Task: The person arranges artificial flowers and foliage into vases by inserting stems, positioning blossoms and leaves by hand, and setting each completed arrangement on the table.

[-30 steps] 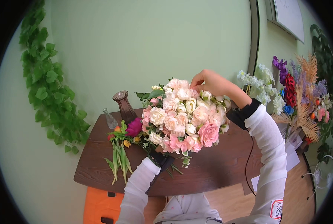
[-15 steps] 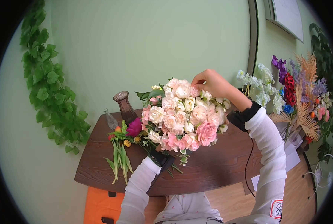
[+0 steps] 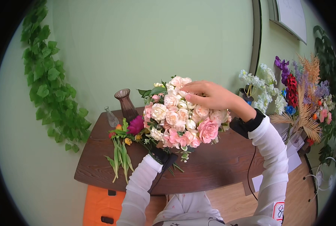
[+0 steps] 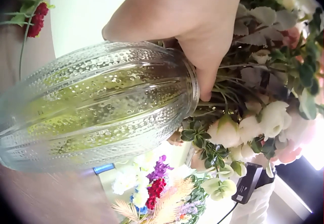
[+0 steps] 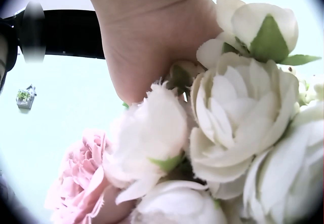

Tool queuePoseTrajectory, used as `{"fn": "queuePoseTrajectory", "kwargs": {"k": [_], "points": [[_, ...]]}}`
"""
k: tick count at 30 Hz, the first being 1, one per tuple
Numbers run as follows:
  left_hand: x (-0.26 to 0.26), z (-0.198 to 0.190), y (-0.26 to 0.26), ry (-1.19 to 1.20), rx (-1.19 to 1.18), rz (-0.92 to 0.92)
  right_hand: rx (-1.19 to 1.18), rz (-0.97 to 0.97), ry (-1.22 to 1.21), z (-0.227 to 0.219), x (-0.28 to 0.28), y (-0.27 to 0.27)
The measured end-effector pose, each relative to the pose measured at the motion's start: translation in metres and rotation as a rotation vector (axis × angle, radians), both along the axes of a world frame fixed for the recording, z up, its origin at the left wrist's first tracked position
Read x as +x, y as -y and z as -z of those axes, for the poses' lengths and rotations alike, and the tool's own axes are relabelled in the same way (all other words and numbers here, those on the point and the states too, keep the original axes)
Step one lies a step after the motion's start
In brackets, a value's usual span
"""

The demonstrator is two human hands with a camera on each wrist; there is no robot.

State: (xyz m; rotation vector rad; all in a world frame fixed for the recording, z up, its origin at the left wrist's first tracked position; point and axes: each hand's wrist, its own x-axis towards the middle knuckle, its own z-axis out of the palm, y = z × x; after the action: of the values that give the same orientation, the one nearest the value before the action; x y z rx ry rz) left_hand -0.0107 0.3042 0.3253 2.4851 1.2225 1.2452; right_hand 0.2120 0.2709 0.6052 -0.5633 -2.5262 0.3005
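A full bouquet of pink, cream and white flowers (image 3: 171, 116) stands over the table in the head view. Its stems go into a clear ribbed glass vase (image 4: 106, 102), lying across the left wrist view. My left hand (image 4: 187, 13) grips that vase near its rim, thumb and fingers around the neck; the blooms mostly hide this hand in the head view. Over the top right of the bouquet, my right hand (image 3: 213, 96) rests with fingers extended across the blooms. Cream flowers (image 5: 238, 117) press close beneath it in the right wrist view, where its fingertips are hidden.
On the dark wooden table (image 3: 213, 165), a brown glass vase (image 3: 126, 105) and a small clear vase (image 3: 111, 117) stand back left. Tulip stems (image 3: 119, 154) and a magenta flower (image 3: 136, 125) lie before them. More flowers (image 3: 296, 98) stand at the right.
My right hand has gone from curled fingertips at the bouquet's back to lying flat across its top, further left. The bouquet has shifted slightly; the left hand stays at the vase.
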Motion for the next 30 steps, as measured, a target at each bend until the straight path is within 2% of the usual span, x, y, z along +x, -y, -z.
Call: {"fn": "queuePoseTrajectory", "kwargs": {"k": [7, 11, 13, 15, 16, 18, 21, 24, 30], "points": [[0.005, 0.002, 0.001, 0.002, -0.014, -0.006, 0.068, -0.064, -0.015, 0.009, 0.001, -0.010], [0.016, -0.014, -0.018, -0.003, -0.026, -0.003, 0.146, 0.011, 0.012, 0.008, 0.003, 0.001], [0.010, -0.006, -0.006, -0.007, -0.029, -0.001, 0.164, 0.023, 0.002, 0.010, 0.005, 0.002], [0.015, -0.010, -0.012, -0.011, -0.031, -0.001, 0.089, 0.027, -0.188, 0.014, 0.008, 0.001], [0.011, -0.009, -0.008, -0.012, -0.032, -0.001, 0.090, 0.027, -0.189, 0.013, 0.011, 0.002], [-0.001, -0.007, -0.004, -0.014, -0.035, 0.001, -0.037, 0.082, -0.468, 0.013, 0.021, 0.006], [-0.011, -0.004, 0.002, -0.013, -0.042, -0.001, -0.027, 0.169, -0.566, 0.025, 0.036, 0.009], [-0.007, -0.013, -0.009, -0.011, -0.046, -0.001, 0.017, 0.264, -0.457, 0.040, 0.040, 0.017], [0.006, -0.022, -0.020, -0.020, -0.060, 0.006, 0.210, 0.243, -0.447, 0.061, 0.034, 0.009]]}}
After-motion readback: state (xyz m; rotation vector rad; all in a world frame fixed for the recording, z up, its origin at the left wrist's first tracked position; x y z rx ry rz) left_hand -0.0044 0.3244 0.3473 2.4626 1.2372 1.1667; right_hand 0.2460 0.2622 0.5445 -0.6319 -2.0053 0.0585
